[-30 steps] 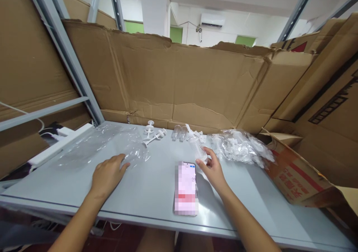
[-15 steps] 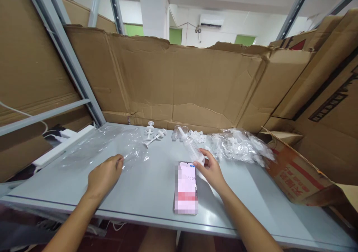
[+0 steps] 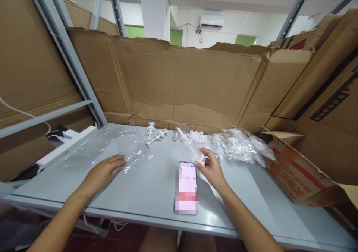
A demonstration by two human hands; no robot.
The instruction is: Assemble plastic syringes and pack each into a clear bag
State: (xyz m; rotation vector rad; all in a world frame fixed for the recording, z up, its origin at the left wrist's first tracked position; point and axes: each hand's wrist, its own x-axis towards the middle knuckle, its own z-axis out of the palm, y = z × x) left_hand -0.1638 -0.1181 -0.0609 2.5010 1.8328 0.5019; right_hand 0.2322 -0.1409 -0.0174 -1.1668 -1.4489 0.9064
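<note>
Head view: clear plastic syringe barrel (image 3: 192, 151) sits in the right hand (image 3: 214, 170), pinched near its wide rear end between thumb and fingers, lifted just off the desk (image 3: 145, 192). Long axis runs from the hand up and away to the left, nozzle tip pointing toward the far cardboard wall (image 3: 179, 84), slightly tilted up. Barrel is just beyond the top edge of the phone (image 3: 187, 188), which lies flat, screen up, near the front edge, touching or almost touching the right hand's thumb side. Left hand (image 3: 104, 170) is flat on the desk, fingers loosely spread, fingertips resting on the edge of a clear plastic bag (image 3: 109, 147); it holds nothing and is well apart from the barrel, so the right hand is the nearer one by far. White plungers (image 3: 153, 132) lie in a small loose group beyond the barrel, between the two hands and closer to the cardboard wall; from the barrel they lie up and left, roughly along its nozzle direction. A couple more clear barrels (image 3: 179, 132) and small white caps (image 3: 198, 136) sit just behind the held one. Right of the right hand is a bag of white parts (image 3: 243, 145), near but not touching it. Printed cardboard box (image 3: 299, 173) is at the far right edge, white power strip (image 3: 65, 145) off the left edge.
</note>
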